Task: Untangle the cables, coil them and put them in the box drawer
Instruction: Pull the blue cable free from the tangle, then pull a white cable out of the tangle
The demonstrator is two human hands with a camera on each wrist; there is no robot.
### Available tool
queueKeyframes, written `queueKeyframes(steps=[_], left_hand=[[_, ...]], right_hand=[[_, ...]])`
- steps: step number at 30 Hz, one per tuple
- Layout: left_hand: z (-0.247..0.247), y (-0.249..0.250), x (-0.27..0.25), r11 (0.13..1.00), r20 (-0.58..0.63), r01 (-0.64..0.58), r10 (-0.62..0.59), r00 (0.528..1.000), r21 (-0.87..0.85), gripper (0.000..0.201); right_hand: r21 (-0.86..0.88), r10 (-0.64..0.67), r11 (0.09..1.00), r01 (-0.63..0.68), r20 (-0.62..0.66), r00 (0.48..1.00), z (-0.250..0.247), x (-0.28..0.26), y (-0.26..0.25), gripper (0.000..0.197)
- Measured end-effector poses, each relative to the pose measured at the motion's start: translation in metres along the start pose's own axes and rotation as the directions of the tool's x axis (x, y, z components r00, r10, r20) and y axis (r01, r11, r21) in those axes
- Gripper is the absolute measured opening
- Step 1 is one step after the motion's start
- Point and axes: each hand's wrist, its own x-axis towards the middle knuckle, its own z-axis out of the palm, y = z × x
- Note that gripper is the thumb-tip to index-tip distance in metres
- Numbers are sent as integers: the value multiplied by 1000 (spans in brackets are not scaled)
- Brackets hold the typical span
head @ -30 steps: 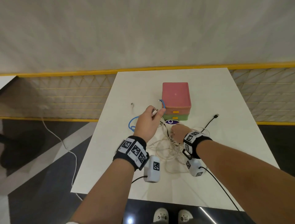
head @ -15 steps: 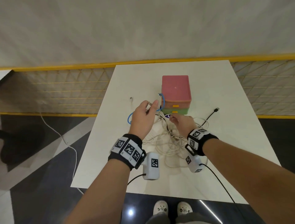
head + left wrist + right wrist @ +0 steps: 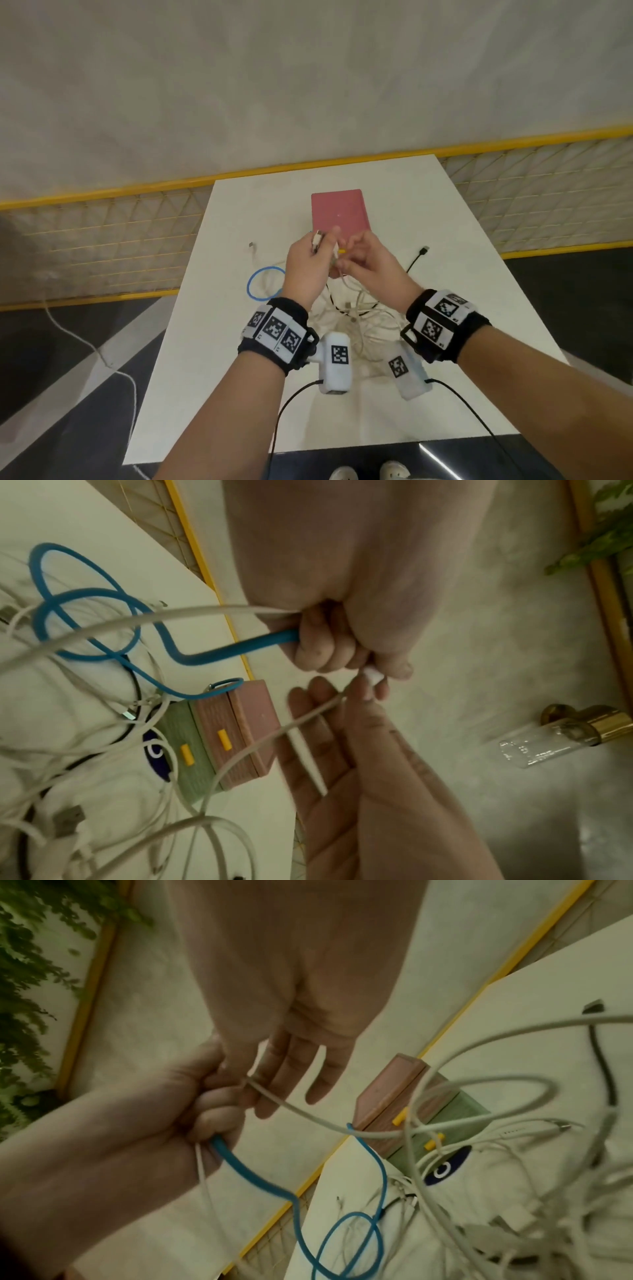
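Note:
My left hand is raised in front of the box and grips the blue cable together with a white cable in its fist; two plugs stick out above the fingers. My right hand meets it and pinches a white cable between thumb and forefinger, with the other fingers straight. The blue cable loops down onto the table. Under both wrists lies the tangle of white cables. The box has a pink top drawer and a green bottom drawer, both closed, with yellow handles.
A black cable runs right of the box, its plug pointing away. A small loose plug lies left of the box. The white table ends near my feet. A yellow-railed mesh fence stands behind it.
Both hands rose off the table. The right hand left the tangle, came up to the left hand and took a white cable between thumb and forefinger.

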Motion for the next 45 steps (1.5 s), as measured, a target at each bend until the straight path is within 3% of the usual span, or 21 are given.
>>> queueKeyframes(steps=[2,4,7,10,13,16,21,25,27,29,32,34,37,39,42,45], left_hand=[[0,1,5,1000,-45,-18,18,999,-2,30],[3,0,6,1000,-5,-12,12,1000,-20,29],[7,-4,7,1000,46,-14,13,999,22,30],[4,-2,12,998,26,-44,43,999,49,39],[-5,8,17,987,-25,-32,29,999,-155,39],[-20,23,19,920,-48,-4,-16,999,-392,37],[-40,35,15,931,-115,-62,21,993,-359,27],[-60,49,20,914,-220,-109,22,975,-390,24],[-64,48,24,964,-213,-168,124,969,-207,14],[-54,39,23,972,-76,-195,206,976,132,9],[-21,14,16,883,246,-178,73,967,435,38],[-2,-3,10,855,349,-167,-18,937,492,41],[9,-14,7,872,289,-128,-16,957,472,33],[5,-11,10,862,237,-160,48,970,480,34],[-18,-1,24,902,-4,-76,86,996,425,35],[-45,10,37,915,-161,-65,140,977,398,32]], right_hand=[[-137,31,990,-24,52,998,-1,-6,6,16],[-240,33,971,-19,52,998,0,-8,9,15],[-246,9,969,-5,15,1000,2,-6,5,16],[-298,34,954,-14,64,997,4,-11,4,19],[-393,95,919,-36,133,986,1,-19,15,25],[-464,107,886,-26,149,983,-9,-24,24,27],[-591,97,806,25,173,980,-26,-15,37,25],[-673,204,735,-80,106,973,-49,-24,55,27],[-678,221,727,-106,85,971,-51,-27,53,29],[-667,191,739,-96,71,979,-49,-21,45,30],[-650,109,759,-30,81,991,-37,-8,24,27],[-608,23,793,37,91,996,-29,-2,9,28],[-559,-44,825,88,92,995,-24,-2,-4,38],[-564,-15,823,71,104,994,-28,-5,-1,30],[-601,62,799,1,84,995,-42,-13,13,27],[-602,82,798,-16,82,993,-52,-18,21,27]])
